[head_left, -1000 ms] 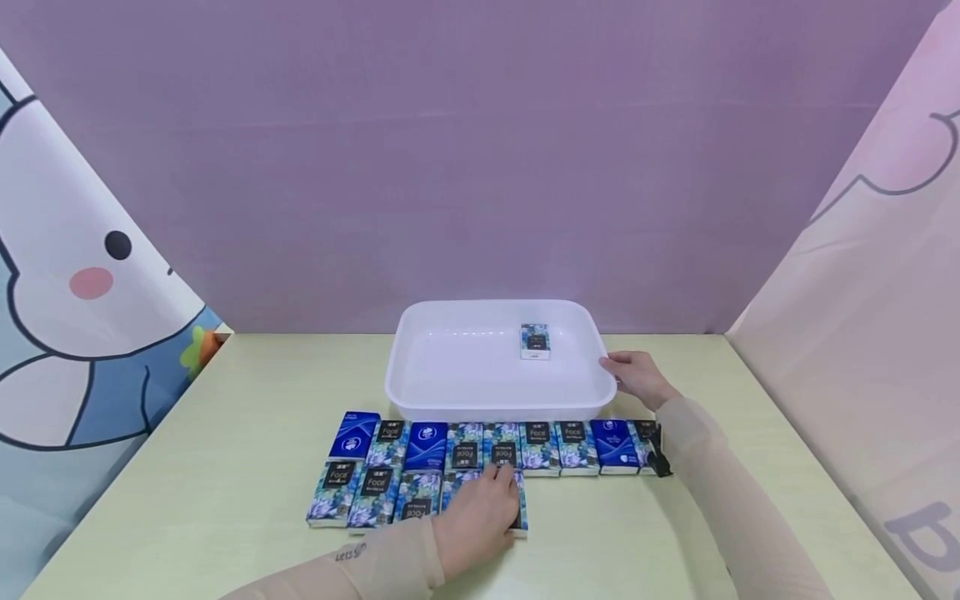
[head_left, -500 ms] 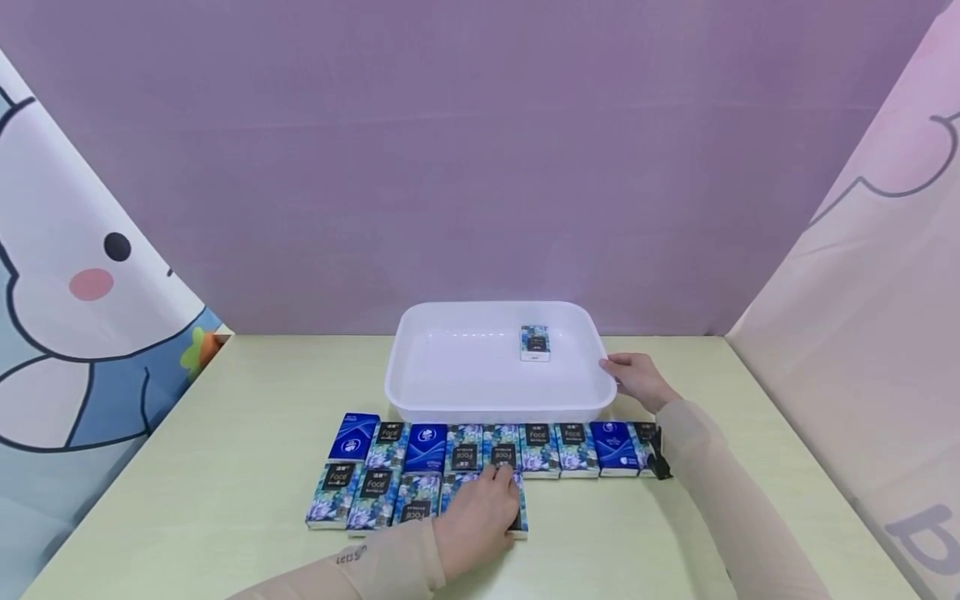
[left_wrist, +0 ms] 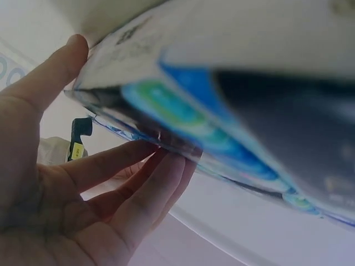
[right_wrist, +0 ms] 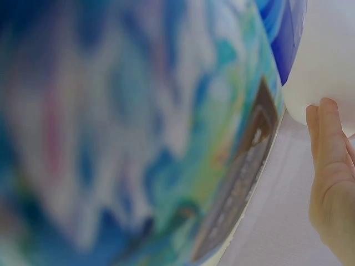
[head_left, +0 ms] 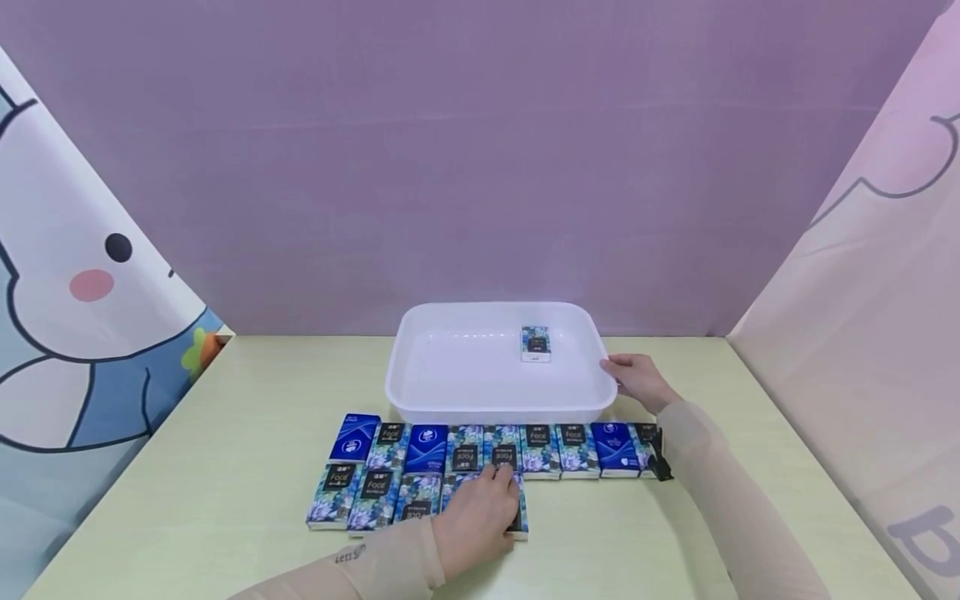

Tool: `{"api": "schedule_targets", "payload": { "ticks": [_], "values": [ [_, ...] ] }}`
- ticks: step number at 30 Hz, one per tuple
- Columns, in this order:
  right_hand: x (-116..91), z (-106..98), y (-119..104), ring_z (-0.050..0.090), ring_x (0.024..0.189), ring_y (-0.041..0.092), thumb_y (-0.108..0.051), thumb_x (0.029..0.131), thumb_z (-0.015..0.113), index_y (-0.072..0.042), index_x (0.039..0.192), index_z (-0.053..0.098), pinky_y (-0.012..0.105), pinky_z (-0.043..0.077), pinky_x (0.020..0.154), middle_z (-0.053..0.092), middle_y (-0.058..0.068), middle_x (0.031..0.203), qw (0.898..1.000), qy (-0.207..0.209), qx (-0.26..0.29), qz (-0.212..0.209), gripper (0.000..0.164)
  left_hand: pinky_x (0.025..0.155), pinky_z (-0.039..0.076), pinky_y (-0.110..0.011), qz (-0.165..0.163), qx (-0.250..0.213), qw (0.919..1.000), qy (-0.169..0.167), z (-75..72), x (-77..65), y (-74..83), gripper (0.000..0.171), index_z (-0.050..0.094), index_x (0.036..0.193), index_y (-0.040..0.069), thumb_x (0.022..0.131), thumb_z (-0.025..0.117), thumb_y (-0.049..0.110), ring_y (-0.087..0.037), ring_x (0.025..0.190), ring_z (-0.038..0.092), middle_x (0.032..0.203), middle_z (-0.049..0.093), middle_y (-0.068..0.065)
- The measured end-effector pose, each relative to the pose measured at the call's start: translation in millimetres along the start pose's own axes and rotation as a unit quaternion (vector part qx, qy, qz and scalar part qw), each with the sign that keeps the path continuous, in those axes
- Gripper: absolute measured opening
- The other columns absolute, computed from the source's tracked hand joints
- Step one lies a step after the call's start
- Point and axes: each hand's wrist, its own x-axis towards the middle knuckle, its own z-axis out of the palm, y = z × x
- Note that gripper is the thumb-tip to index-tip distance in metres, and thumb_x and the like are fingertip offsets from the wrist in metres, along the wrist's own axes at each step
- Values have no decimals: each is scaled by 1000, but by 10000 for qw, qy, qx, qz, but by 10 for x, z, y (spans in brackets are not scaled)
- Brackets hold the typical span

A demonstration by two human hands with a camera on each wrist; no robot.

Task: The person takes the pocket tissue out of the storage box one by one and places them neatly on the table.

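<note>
My left hand [head_left: 480, 517] lies over the right end of the front row of pocket tissue packs [head_left: 373, 496], its fingers bent over a floral pack [head_left: 521, 504]. In the left wrist view the thumb is at the end face of the pack [left_wrist: 119, 52] and the fingers are along its printed side; the hand hides much of it. At the right rim of a white plastic tray [head_left: 495, 414] is my right hand [head_left: 636, 377]. Its straight fingers [right_wrist: 330, 130] touch the tray wall in the right wrist view. One floral tissue pack [head_left: 536, 343] lies inside the tray.
A back row of floral and plain blue tissue packs [head_left: 426, 447] runs close along the tray's front. A small black clip-like piece [head_left: 659, 458] is by the right sleeve. Behind the pale table [head_left: 247, 400] stands a purple backdrop [head_left: 480, 167], with printed sheets either side.
</note>
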Motion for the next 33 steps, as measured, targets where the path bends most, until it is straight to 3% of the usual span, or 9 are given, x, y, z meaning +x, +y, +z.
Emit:
{"api": "schedule_targets", "payload": {
  "ticks": [4, 8, 11, 13, 17, 23, 29, 33],
  "values": [
    [11, 2, 8, 47, 121, 34, -35, 96, 44, 2, 137, 36, 45, 42, 100, 46, 22, 134, 10000, -7, 15, 3, 56, 63, 54, -21, 110, 45, 9999, 41, -9, -14, -23, 64, 62, 113, 5, 67, 74, 49, -16, 83, 57, 100, 58, -5],
    [23, 4, 14, 47, 121, 35, -34, 96, 44, 2, 136, 37, 45, 43, 100, 46, 22, 133, 10000, 14, 41, 14, 55, 71, 55, -23, 133, -123, 9996, -231, -62, -23, -59, 66, 59, 118, 7, 68, 74, 48, -19, 92, 59, 108, 58, -6],
    [24, 8, 18, 47, 121, 35, -34, 96, 43, 3, 136, 36, 45, 43, 99, 45, 23, 134, 10000, -20, 48, -7, 55, 77, 54, -24, 99, -541, 9974, -470, -168, -48, -132, 63, 59, 117, 8, 68, 75, 44, -19, 94, 59, 110, 59, -5],
    [19, 10, 16, 47, 121, 35, -33, 96, 44, 4, 136, 37, 44, 43, 99, 45, 23, 134, 10000, -33, 76, -32, 54, 76, 54, -22, 65, -836, 9955, -434, -278, -64, -220, 57, 61, 114, 8, 67, 77, 38, -16, 89, 59, 105, 60, -4],
    [3, 14, 4, 47, 121, 35, -35, 96, 44, 3, 136, 36, 45, 43, 100, 45, 23, 134, 10000, -16, 52, -52, 56, 72, 54, -20, 23, -1200, 9927, 134, -558, -60, -454, 47, 63, 110, 5, 70, 77, 24, -13, 81, 59, 96, 63, -3],
    [18, 11, -4, 46, 122, 36, -34, 96, 44, 3, 136, 36, 46, 42, 100, 45, 23, 134, 10000, -6, 67, -8, 56, 78, 54, -24, 14, -1224, 9858, 1152, -941, 51, -715, 44, 60, 116, 4, 77, 73, 21, -17, 89, 62, 105, 64, -7],
    [31, -1, -4, 47, 121, 35, -35, 96, 45, 3, 136, 37, 45, 43, 100, 46, 23, 133, 10000, 22, 85, 4, 56, 87, 52, -26, 164, -1383, 9695, 2019, -1213, 370, -836, 34, 62, 113, 8, 82, 68, 20, -16, 97, 62, 108, 64, -4],
    [13, -1, -1, 49, 120, 34, -37, 95, 45, 2, 135, 39, 47, 43, 99, 47, 21, 133, 9999, 110, 38, 24, 57, 87, 51, -27, 15, -1382, 9695, 2022, -1311, 649, -926, 34, 61, 115, 8, 83, 66, 20, -16, 96, 61, 108, 63, -4]
  ]
}}
